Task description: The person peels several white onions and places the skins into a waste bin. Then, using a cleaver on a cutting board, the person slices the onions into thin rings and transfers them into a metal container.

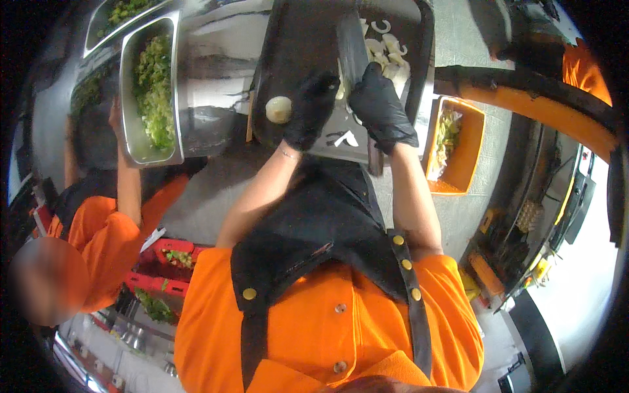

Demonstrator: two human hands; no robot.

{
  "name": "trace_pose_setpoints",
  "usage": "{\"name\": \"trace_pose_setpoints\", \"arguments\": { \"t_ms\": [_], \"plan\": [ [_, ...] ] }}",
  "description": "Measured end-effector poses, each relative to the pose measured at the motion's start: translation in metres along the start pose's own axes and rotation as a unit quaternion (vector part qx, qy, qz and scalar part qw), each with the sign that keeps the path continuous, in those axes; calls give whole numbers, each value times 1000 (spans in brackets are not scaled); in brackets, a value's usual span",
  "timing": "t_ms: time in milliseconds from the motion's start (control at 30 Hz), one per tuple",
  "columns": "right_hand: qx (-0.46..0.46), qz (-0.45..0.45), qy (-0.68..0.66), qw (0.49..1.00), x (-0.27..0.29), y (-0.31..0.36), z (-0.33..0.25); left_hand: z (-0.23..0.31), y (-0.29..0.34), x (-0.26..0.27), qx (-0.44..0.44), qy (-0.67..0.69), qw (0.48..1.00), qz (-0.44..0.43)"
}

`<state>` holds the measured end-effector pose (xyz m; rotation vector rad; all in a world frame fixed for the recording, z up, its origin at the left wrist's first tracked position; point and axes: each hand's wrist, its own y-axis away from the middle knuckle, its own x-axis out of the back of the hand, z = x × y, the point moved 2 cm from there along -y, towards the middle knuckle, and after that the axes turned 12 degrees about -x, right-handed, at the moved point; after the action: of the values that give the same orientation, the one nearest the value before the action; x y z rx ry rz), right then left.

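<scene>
My right hand [381,108], in a black glove, is closed on a large knife [354,49] whose wide blade points away from me over a dark tray [288,39]. My left hand [312,112], also black-gloved, curls close to the left side of the blade. A pale onion piece [340,90] shows between its fingertips and the blade, partly hidden. To the left of that hand sits a whole peeled onion [278,110]. Cut onion pieces [393,59] lie to the right of the blade. Small white scraps [346,139] rest near the tray's front edge.
An orange bin [463,177] with vegetable trimmings stands right of the tray. On the left is a steel pan [178,98] of chopped greens, where a co-worker's arm [129,177] reaches in. Red crates [171,286] with greens sit lower left. A curved orange-and-black band [524,95] crosses upper right.
</scene>
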<state>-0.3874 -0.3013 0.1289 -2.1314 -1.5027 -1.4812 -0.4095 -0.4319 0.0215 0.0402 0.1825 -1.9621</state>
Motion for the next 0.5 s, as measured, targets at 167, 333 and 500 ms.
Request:
{"name": "trace_pose_setpoints", "arguments": {
  "t_ms": [167,333,500],
  "plan": [
    [150,22,276,949,-7,29,5,-2,4,-1,39,74,996,24],
    [-8,-69,45,997,17,23,-10,6,2,-3,-4,-68,997,-46],
    [27,-67,27,997,24,24,-17,-14,6,1,35,63,997,-20]
  ]
}}
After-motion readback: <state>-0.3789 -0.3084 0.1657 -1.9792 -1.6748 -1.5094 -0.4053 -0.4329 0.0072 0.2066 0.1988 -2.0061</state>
